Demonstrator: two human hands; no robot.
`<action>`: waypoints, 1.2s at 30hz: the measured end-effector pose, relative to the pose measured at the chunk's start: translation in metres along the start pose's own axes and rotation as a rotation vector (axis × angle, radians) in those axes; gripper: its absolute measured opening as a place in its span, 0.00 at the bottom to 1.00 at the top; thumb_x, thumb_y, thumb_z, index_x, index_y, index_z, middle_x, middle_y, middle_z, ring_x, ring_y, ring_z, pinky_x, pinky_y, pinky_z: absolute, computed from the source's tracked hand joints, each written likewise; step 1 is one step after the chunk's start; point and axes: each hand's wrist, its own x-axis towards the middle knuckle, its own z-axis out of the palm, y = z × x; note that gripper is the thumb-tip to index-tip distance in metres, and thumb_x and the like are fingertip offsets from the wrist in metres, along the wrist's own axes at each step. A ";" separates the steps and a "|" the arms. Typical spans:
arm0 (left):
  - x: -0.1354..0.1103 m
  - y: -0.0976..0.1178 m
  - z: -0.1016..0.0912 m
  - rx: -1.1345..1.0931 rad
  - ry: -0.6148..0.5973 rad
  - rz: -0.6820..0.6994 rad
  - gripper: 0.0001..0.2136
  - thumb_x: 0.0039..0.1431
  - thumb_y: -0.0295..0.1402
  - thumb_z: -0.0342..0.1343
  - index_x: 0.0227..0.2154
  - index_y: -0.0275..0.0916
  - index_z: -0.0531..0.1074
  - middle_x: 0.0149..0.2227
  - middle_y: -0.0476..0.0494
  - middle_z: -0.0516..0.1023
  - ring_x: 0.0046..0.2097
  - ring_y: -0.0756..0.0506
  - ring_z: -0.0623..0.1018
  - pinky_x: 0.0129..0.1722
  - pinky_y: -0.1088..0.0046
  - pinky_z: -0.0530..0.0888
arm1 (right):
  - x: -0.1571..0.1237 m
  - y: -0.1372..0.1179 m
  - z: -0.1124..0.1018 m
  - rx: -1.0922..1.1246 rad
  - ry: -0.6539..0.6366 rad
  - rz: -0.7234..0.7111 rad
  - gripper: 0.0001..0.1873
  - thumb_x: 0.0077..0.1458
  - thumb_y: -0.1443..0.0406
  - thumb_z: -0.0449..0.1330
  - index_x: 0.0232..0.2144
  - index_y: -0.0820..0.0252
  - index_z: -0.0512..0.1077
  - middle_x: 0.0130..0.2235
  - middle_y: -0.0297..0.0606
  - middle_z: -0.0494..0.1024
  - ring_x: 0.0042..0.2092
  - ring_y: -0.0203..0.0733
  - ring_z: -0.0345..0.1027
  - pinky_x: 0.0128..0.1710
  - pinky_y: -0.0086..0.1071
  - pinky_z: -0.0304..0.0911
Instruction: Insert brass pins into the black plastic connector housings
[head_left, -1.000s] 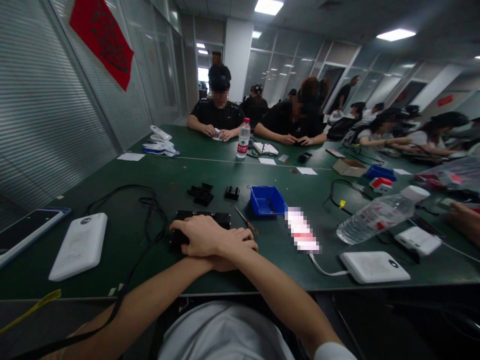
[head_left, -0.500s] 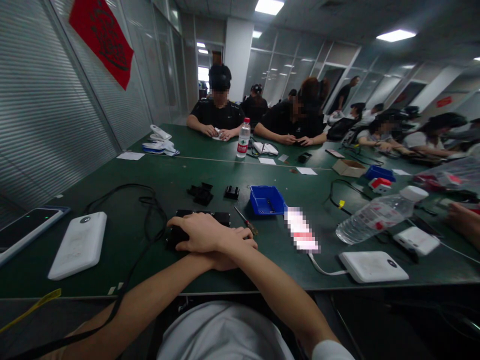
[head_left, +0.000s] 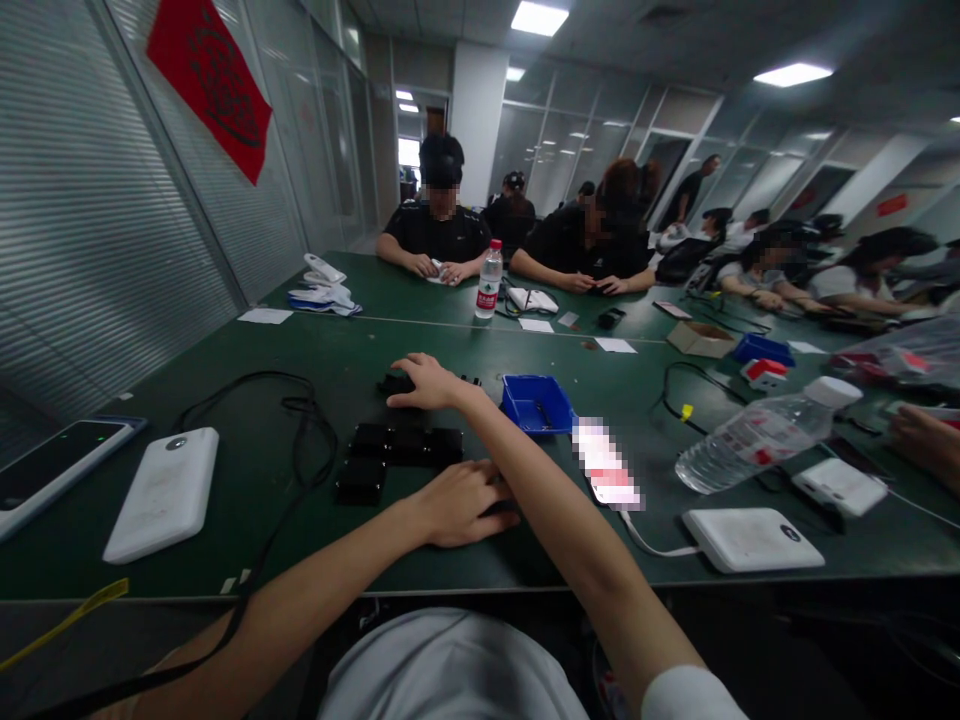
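Note:
My right hand (head_left: 429, 383) reaches forward across the green table (head_left: 300, 340), its fingers curled down over a small black part (head_left: 395, 383). Another black part peeks out just behind the wrist. My left hand (head_left: 457, 503) lies flat on the table near the front edge, under my right forearm, fingers stretched out; something dark shows at its fingertips that I cannot make out. Between the two hands sits an L-shaped row of joined black blocks (head_left: 405, 446), untouched.
A blue tray (head_left: 536, 402) stands right of my right hand. White power banks (head_left: 161, 492) (head_left: 752, 540), a phone (head_left: 45, 465), a black cable (head_left: 304, 420) and a lying water bottle (head_left: 757, 435) surround me. Another person's hand (head_left: 926, 440) is at right; several people sit opposite.
My right hand lifted off my left hand and the black blocks and stretched forward to the small black parts. The left hand stayed low, now uncovered, and the blocks show.

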 end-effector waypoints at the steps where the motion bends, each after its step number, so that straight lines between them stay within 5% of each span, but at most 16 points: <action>1: 0.000 0.000 0.000 0.008 -0.009 -0.005 0.17 0.71 0.42 0.53 0.55 0.40 0.75 0.60 0.36 0.74 0.59 0.36 0.76 0.59 0.57 0.74 | 0.006 0.004 0.003 -0.013 -0.050 0.036 0.41 0.59 0.52 0.67 0.68 0.61 0.60 0.72 0.59 0.55 0.74 0.64 0.45 0.68 0.56 0.54; 11: 0.000 -0.001 0.001 0.042 -0.031 -0.001 0.19 0.72 0.44 0.51 0.57 0.39 0.73 0.60 0.34 0.74 0.61 0.36 0.75 0.60 0.57 0.73 | 0.036 0.025 0.009 -0.051 -0.192 0.156 0.52 0.51 0.49 0.72 0.71 0.56 0.55 0.69 0.55 0.63 0.67 0.63 0.62 0.63 0.51 0.64; 21: 0.000 -0.002 0.002 0.015 -0.012 -0.007 0.17 0.72 0.44 0.51 0.55 0.41 0.75 0.59 0.36 0.75 0.58 0.36 0.77 0.58 0.57 0.75 | 0.033 0.030 0.003 -0.137 -0.182 0.209 0.47 0.44 0.42 0.72 0.60 0.58 0.71 0.64 0.55 0.69 0.61 0.64 0.70 0.55 0.46 0.70; 36: 0.000 -0.001 0.002 0.007 -0.011 -0.018 0.18 0.72 0.45 0.52 0.54 0.41 0.76 0.57 0.36 0.75 0.56 0.35 0.78 0.56 0.56 0.75 | 0.030 0.034 0.003 -0.143 -0.144 0.208 0.38 0.48 0.44 0.72 0.54 0.59 0.73 0.58 0.52 0.72 0.55 0.58 0.73 0.49 0.40 0.70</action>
